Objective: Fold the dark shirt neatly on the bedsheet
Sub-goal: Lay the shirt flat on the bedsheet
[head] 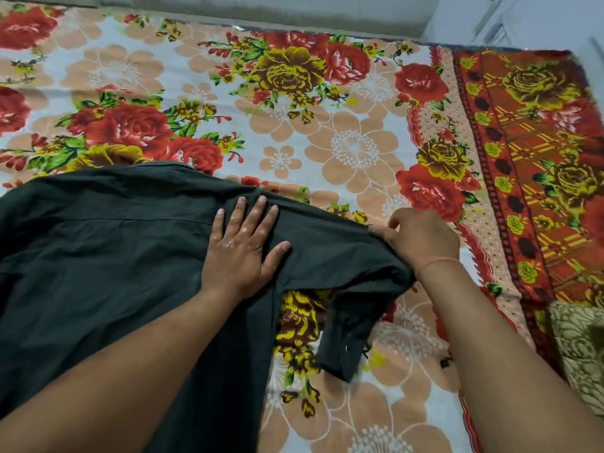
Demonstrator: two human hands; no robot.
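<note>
The dark shirt [98, 250] lies spread back-up over the left half of the flowered bedsheet [353, 152]. My left hand [240, 246] rests flat on the shirt near its right shoulder, fingers spread, pressing the cloth down. My right hand [421, 238] pinches the right sleeve [346, 322] at its fold, out to the right of the shirt's body. The sleeve's cuff end hangs doubled back toward me, below that hand. The shirt's lower part runs out of view at the bottom left.
The sheet's red and yellow border [529, 165] runs down the right side. A beige patterned cloth [578, 348] lies past it at the right edge. A pale wall [294, 11] stands along the bed's far side.
</note>
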